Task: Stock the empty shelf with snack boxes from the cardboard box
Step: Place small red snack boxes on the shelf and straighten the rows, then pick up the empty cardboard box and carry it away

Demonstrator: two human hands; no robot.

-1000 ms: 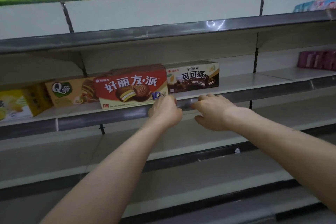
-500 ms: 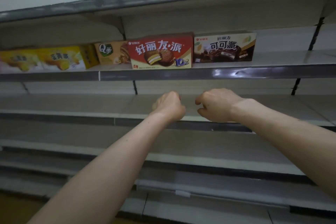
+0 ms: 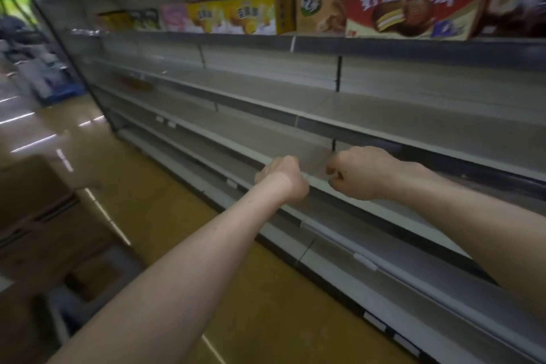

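On the upper shelf, snack boxes stand in a row, fronts out: yellow boxes at left, then a tan box, a red box and a dark box cut off by the right frame edge. Frame is motion-blurred, so I can't read the finer print. Lower shelves run off to the left below it. I see both arms stretched out in front of them. Left hand is clenched, fingers curled in, gripping nothing. Right hand is just beside it, also clenched on nothing; the two are near each other but apart. Cardboard box sits low at far left, beside the yellow floor. It is blurred and I can't tell its contents.
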